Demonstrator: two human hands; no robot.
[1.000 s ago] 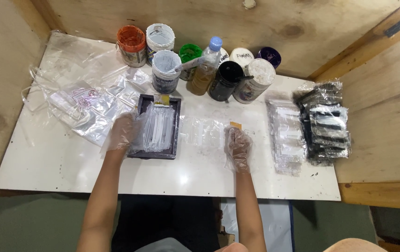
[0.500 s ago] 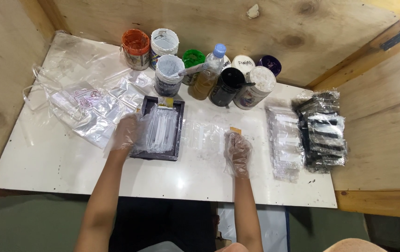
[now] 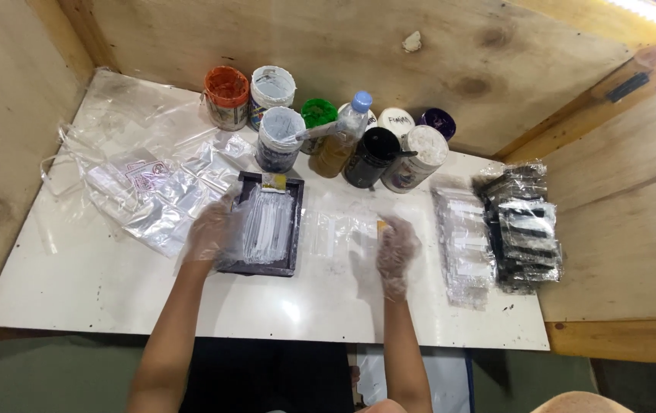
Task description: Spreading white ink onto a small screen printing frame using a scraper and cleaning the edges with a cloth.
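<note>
Both my hands wear thin clear plastic gloves. My left hand (image 3: 209,233) rests on the left edge of a black tray (image 3: 291,252) filled with clear plastic packets (image 3: 267,223), its fingers curled over the rim. My right hand (image 3: 395,251) presses down on the white table (image 3: 114,298) and pinches a small yellowish-brown tool (image 3: 381,224) at its fingertips. That tool touches the right end of a flat clear packet (image 3: 332,233) lying between the tray and my right hand.
Several paint tubs stand along the back, among them an orange one (image 3: 225,95), a white one (image 3: 279,138) and a black one (image 3: 371,155), beside a plastic bottle (image 3: 343,136). Crumpled clear bags (image 3: 144,180) lie left. Stacks of clear packets (image 3: 464,241) and dark packets (image 3: 523,226) lie right. Wooden walls enclose the table.
My head camera has shifted a little. My right hand has edged slightly left along the flat packet. The left hand stays on the tray.
</note>
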